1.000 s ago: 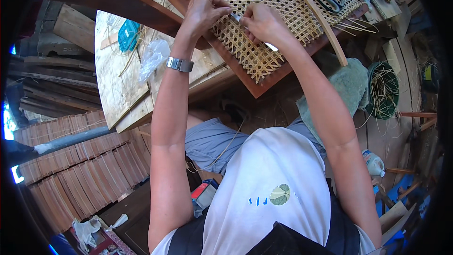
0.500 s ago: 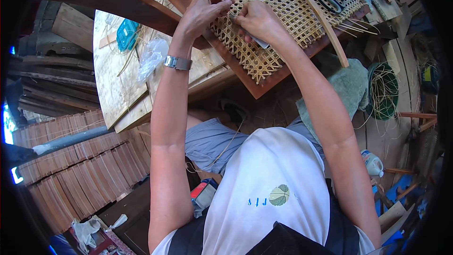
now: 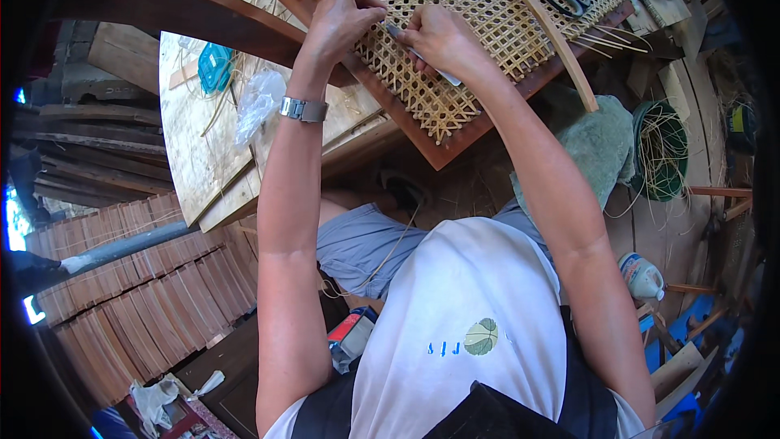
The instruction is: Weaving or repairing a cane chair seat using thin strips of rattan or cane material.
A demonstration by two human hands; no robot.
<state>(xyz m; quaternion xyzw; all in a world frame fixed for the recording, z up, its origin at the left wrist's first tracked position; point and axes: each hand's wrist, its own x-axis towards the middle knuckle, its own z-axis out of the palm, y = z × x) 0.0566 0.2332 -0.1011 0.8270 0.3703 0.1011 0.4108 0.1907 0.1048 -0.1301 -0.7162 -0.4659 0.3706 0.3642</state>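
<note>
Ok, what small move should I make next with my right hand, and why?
Probably ease the slim tool slightly toward your left hand: your right hand grips it with its tip aimed that way, and both hands are over the cane weave.

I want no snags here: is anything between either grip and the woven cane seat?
Nothing visible blocks the left grip; at the right grip, only its own slim tool shows over the cane seat. The wooden-handled hammer lies to the right, clear of both.
</note>
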